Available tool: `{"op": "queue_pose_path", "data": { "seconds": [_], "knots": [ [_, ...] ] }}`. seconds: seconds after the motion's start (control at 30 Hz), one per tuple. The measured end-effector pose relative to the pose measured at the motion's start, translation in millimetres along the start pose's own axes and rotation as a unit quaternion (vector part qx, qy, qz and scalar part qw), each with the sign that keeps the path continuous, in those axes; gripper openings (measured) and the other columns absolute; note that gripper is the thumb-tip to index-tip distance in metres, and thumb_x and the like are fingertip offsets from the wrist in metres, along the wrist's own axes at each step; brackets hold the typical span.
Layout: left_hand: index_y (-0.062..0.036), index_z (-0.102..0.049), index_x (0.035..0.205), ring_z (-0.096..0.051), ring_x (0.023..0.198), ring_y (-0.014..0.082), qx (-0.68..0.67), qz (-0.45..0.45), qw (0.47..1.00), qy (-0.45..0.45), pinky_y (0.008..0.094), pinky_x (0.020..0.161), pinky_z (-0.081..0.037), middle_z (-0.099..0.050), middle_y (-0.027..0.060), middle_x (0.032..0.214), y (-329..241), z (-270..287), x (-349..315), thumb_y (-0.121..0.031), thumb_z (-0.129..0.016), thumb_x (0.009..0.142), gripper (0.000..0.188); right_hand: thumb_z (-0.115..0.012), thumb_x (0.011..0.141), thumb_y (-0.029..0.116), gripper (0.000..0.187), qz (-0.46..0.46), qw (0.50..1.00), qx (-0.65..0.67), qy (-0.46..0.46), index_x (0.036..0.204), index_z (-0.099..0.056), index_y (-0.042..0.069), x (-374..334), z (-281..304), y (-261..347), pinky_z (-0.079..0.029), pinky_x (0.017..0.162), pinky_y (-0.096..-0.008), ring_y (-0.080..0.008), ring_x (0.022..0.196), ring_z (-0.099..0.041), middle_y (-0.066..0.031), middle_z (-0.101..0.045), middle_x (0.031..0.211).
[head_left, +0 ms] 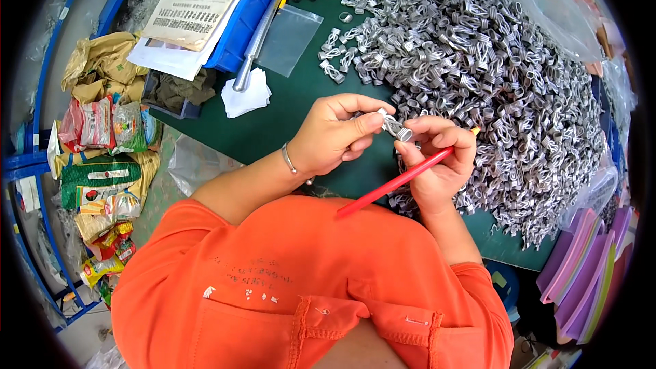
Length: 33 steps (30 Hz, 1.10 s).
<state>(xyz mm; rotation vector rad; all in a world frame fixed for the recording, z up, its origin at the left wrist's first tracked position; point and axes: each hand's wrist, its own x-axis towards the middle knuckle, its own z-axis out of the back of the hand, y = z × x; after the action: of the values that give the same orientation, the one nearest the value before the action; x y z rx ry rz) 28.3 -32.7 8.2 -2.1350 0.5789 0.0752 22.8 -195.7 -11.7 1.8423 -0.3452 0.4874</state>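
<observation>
Head cam, and everything's placed off the big heap of grey metal pieces (492, 96) on the green table (294, 75). Writing first: left of the heap, printed sheets (195, 0) with rows of dark characters lie over a blue bin (253, 17), too small for me to make out. Farther left of it there's a stack of colourful packages (102, 178) with printed labels, and on the heap's near side the orange shirt (266, 314) has some faded dark writing across the front. Now the hands: both meet right at the heap's near left edge, with one looped metal piece (393, 125) between them. Left hand (331, 135) pinches it between thumb and index, other fingers curled under. Right hand (441, 164) has thumb and index narrowed around its ribbed ring end; can't tell if both tips touch. That same hand also grips a red pen (400, 181), slanting away from the heap toward the shirt, yellow end poking out over the heap.
</observation>
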Motion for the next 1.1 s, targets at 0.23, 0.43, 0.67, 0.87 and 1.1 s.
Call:
{"op": "queue_pose_path", "data": {
  "seconds": [0.23, 0.43, 0.67, 0.87, 1.1],
  "knots": [
    [0.0019, -0.054, 0.105, -0.048, 0.052, 0.0088, -0.084, 0.078, 0.993, 0.038, 0.0178, 0.039, -0.034, -0.058, 0.0078, 0.083, 11, 12, 4, -0.013, -0.048, 0.089, 0.023, -0.063, 0.074, -0.009, 0.031, 0.025, 0.997, -0.030, 0.065, 0.086, -0.037, 0.003, 0, 1, 1, -0.051, 0.067, -0.0281, -0.0196, 0.076, -0.061, -0.0218, -0.058, 0.093],
    [-0.0023, -0.059, 0.093, -0.054, 0.061, 0.0132, 0.364, 0.024, 0.931, -0.033, 0.0209, 0.044, -0.041, -0.053, 0.0046, 0.075, -11, 26, 7, -0.009, -0.064, 0.077, 0.018, -0.052, 0.084, -0.003, 0.015, -0.026, 0.997, 0.012, -0.075, 0.086, -0.038, 0.002, 6, 3, -1, -0.051, 0.062, -0.0258, -0.0154, 0.068, -0.059, -0.0212, -0.059, 0.090],
    [-0.0046, -0.060, 0.085, -0.056, 0.068, 0.0267, 0.689, -0.230, 0.687, 0.018, 0.0339, 0.060, -0.046, -0.054, 0.0109, 0.077, 21, 29, 34, -0.009, -0.070, 0.066, 0.022, -0.052, 0.084, -0.003, 0.014, -0.043, 0.997, -0.017, -0.068, 0.086, -0.039, 0.002, 5, 2, 1, -0.050, 0.060, -0.0223, -0.0127, 0.068, -0.059, -0.0189, -0.059, 0.090],
    [-0.0024, -0.057, 0.079, -0.055, 0.064, 0.0176, 0.583, -0.312, 0.750, -0.037, 0.0257, 0.056, -0.044, -0.056, 0.0072, 0.076, 10, 27, 19, 0.000, -0.070, 0.065, 0.019, -0.053, 0.083, -0.004, 0.015, -0.080, 0.993, -0.054, -0.064, 0.089, -0.041, 0.002, 5, 0, -2, -0.044, 0.055, -0.0186, -0.0088, 0.063, -0.053, -0.0133, -0.057, 0.091],
    [-0.0022, -0.056, 0.081, -0.057, 0.066, 0.0140, 0.488, -0.454, 0.744, -0.044, 0.0221, 0.058, -0.045, -0.058, 0.0088, 0.081, 2, 15, 5, 0.004, -0.071, 0.066, 0.022, -0.060, 0.079, -0.003, 0.014, -0.215, 0.975, -0.048, 0.009, 0.083, -0.047, 0.001, 2, -2, 6, -0.044, 0.056, -0.0184, -0.0075, 0.067, -0.055, -0.0111, -0.060, 0.086]
  ]
}}
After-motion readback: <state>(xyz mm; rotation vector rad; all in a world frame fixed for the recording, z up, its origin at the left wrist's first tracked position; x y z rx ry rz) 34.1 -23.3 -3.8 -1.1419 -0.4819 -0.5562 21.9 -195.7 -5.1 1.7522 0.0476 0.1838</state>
